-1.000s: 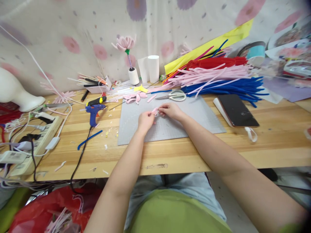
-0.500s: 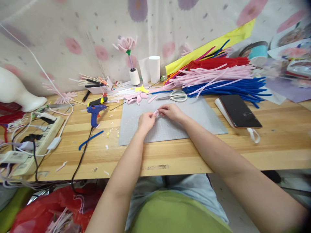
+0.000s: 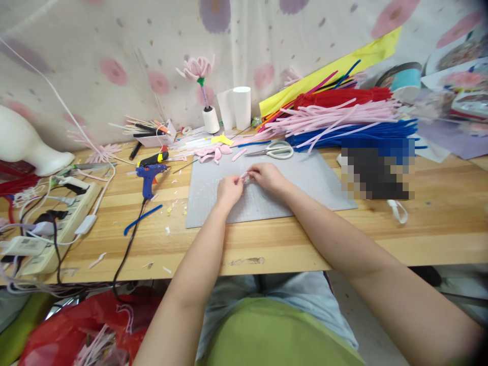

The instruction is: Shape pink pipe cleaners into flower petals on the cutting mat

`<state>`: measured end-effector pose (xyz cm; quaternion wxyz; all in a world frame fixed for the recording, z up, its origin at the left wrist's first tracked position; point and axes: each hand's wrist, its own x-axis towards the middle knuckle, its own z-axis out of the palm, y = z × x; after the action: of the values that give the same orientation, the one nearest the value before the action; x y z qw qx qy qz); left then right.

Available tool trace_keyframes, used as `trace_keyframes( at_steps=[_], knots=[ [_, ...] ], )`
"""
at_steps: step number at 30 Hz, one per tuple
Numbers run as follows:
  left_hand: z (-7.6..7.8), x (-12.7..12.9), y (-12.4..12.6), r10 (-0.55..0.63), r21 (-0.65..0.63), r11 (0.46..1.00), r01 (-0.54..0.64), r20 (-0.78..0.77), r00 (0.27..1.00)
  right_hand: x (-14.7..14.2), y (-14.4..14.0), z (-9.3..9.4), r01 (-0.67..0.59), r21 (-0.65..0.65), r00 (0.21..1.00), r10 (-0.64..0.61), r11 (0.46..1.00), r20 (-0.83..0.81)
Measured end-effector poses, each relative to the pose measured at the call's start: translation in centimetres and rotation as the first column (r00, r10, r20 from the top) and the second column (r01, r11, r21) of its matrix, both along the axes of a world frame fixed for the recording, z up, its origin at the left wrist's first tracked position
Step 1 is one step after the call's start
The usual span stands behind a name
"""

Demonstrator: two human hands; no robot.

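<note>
Hardly any shift from a second ago: hands in the same spot, less of the pink piece [image 3: 246, 176] showing between the fingertips. Left hand [image 3: 229, 191] pinches it, right hand [image 3: 268, 177] fingertips closed on it too, over the grey mat [image 3: 263, 203]. Pink looped shapes [image 3: 217, 154] and scissors [image 3: 269, 150] near mat's far edge. Blue glue gun [image 3: 148, 175] left of mat, on wooden table [image 3: 263, 239]. Pink pipe cleaners [image 3: 328, 117] heaped behind, right. Pink flower [image 3: 200, 69] upright at back.
</note>
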<state>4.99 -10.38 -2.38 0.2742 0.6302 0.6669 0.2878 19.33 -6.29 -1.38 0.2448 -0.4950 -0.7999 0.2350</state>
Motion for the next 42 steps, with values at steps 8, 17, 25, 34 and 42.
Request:
trace_keyframes(
  at_steps=[8, 17, 25, 34, 42],
  knots=[
    [0.4, 0.3, -0.2, -0.008, -0.010, 1.000, 0.008, 0.003, 1.000, -1.3, -1.0, -0.7, 0.132, 0.174, 0.970, -0.163, 0.976, 0.178],
    [0.0, 0.7, 0.2, 0.108, -0.113, 0.991, -0.073, 0.344, 0.933, -0.8, 0.1, -1.0, 0.088, -0.077, 0.972, -0.103, 0.993, -0.212],
    [2.0, 0.6, -0.4, 0.169, -0.286, 0.938, 0.197, 0.872, 0.460, 1.0, 0.6, -1.2, -0.435, -0.419, 0.605, -0.086, 0.797, -0.792],
    [1.8, 0.8, -0.4, 0.189, -0.301, 0.924, 0.237, 0.896, 0.401, 0.6, 0.4, -1.2, -0.412, -0.434, 0.581, -0.135, 0.801, -0.803],
    [1.6, 1.5, -0.5, 0.156, -0.236, 0.968, 0.081, 0.825, 0.543, -0.5, 0.3, -1.6, -0.271, -0.412, 0.593, -0.186, 0.870, -0.783]
  ],
)
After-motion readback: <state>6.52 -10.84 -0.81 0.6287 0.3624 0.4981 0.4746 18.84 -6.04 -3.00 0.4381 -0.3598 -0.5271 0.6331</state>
